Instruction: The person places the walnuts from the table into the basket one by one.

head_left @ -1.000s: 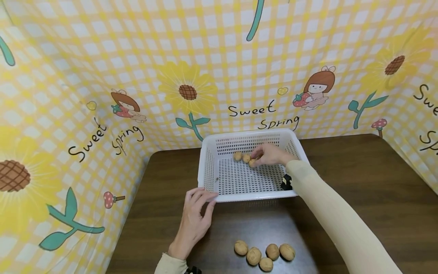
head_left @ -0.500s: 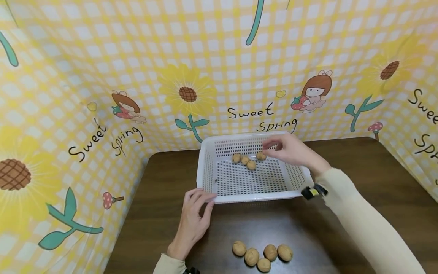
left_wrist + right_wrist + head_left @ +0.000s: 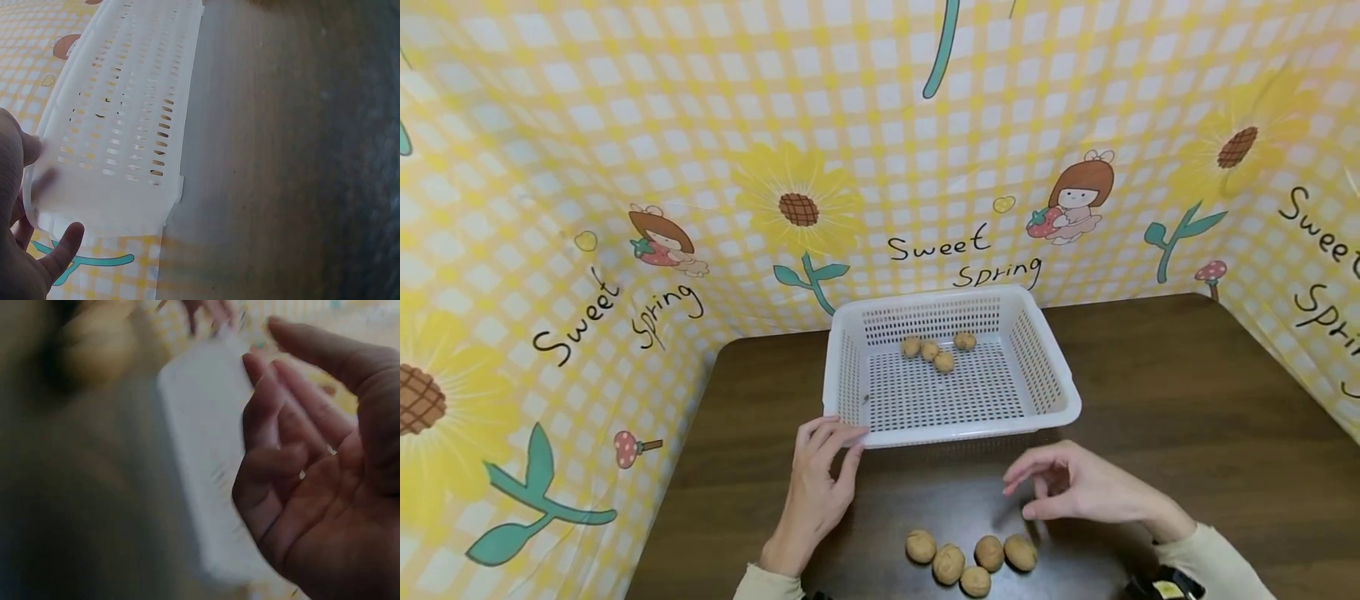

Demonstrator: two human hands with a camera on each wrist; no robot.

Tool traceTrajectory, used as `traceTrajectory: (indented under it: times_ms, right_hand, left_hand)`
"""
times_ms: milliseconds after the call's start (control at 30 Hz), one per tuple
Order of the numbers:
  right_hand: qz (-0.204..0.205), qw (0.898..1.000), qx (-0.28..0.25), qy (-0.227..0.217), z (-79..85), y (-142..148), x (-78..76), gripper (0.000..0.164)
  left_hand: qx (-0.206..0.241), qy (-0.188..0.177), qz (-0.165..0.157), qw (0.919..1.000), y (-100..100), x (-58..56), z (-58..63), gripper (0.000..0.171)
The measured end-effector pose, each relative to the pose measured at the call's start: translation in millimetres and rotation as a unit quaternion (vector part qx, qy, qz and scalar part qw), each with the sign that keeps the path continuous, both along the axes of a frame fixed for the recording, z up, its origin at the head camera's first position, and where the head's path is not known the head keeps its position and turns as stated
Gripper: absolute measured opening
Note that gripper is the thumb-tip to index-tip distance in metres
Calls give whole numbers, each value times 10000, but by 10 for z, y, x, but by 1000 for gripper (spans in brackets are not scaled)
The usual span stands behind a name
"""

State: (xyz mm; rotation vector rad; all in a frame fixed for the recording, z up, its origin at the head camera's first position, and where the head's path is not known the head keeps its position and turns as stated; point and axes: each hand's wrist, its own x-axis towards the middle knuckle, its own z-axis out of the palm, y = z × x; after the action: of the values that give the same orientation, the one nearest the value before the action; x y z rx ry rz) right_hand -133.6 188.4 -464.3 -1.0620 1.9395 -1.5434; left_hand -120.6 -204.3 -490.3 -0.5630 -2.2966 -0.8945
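Observation:
My left hand (image 3: pixel 820 483) holds the near left corner of a white perforated plastic basket (image 3: pixel 955 433). In the left wrist view its fingers hook over the rim, and the thumb (image 3: pixel 67 247) lies outside the wall. My right hand (image 3: pixel 1082 487) hovers over the table in front of the basket, fingers loosely bent and holding nothing. Just below and left of it several walnuts lie in a loose cluster, among them a walnut (image 3: pixel 1020 552) nearest the hand. Inside the basket, toward the back, sit several more, including a walnut (image 3: pixel 965 341) apart on the right.
The dark brown wooden table (image 3: pixel 1157 375) extends to both sides of the basket. Behind it and at the sides hangs a yellow checked cloth (image 3: pixel 895 125) with sunflowers and lettering, close to the basket's back rim.
My right hand has let go of a walnut at the basket's back right, lifted out, and come down toward the table walnuts. My left hand stays at the corner.

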Motion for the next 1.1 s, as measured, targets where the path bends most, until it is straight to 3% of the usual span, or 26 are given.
traceTrajectory:
  times_ms: [133, 367, 600, 1100]
  right_hand:
    - [5, 9991, 47, -430, -295, 140, 47, 36]
    - [45, 9972, 247, -711, -476, 119, 177, 40]
    - [-96, 9975, 422, -551, -533, 114, 230, 42]
    - [117, 9985, 450, -275, -538, 94, 271, 39]
  left_hand:
    - [63, 88, 30, 9999, -5, -4, -4, 23]
    - [84, 148, 19, 9999, -25, 0, 7, 25]
    - [100, 109, -12, 9999, 7, -8, -12, 25]
    - [119, 118, -37, 9999, 32, -16, 4, 25]
